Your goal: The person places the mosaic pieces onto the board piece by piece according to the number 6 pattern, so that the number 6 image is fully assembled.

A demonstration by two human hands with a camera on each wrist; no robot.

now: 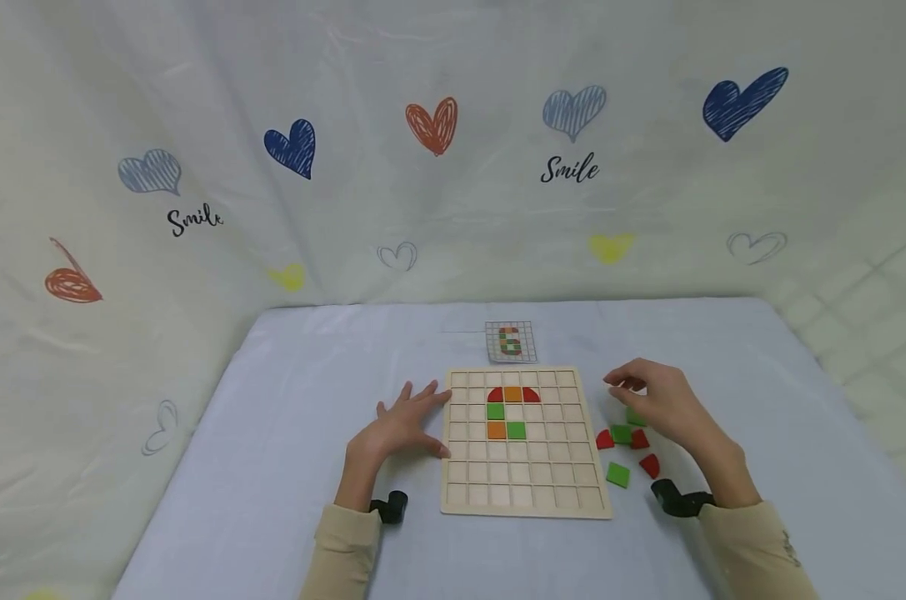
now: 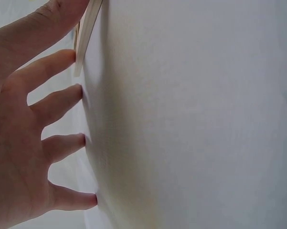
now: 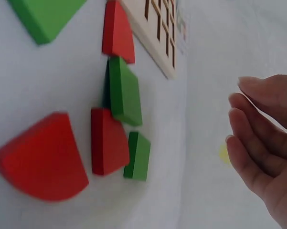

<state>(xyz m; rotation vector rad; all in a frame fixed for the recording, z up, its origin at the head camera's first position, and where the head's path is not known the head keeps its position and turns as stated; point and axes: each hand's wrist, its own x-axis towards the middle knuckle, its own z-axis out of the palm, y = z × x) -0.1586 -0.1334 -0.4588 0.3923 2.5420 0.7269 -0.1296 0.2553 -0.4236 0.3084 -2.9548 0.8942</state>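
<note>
A wooden grid board (image 1: 528,496) lies on the table, its upper squares holding a red quarter-round tile (image 1: 495,395), an orange tile (image 1: 513,394), a second red one, two green tiles and another orange tile. My left hand (image 1: 398,429) is at the board's left edge with fingers spread, thumb and index fingertips right at the frame; the other fingertips rest on the cloth in the left wrist view. To the right of the board, my right hand (image 1: 666,404) hovers over loose tiles, fingers loosely bent, nothing between thumb and fingertips. Below it lie a green tile (image 3: 125,90) and a red quarter-round tile (image 3: 43,157).
Behind the board lies a small pattern card (image 1: 510,342) showing a coloured figure on a grid. Another green tile (image 1: 618,475) sits close to the board's right edge. A white sheet (image 1: 453,217) with printed hearts hangs behind the table.
</note>
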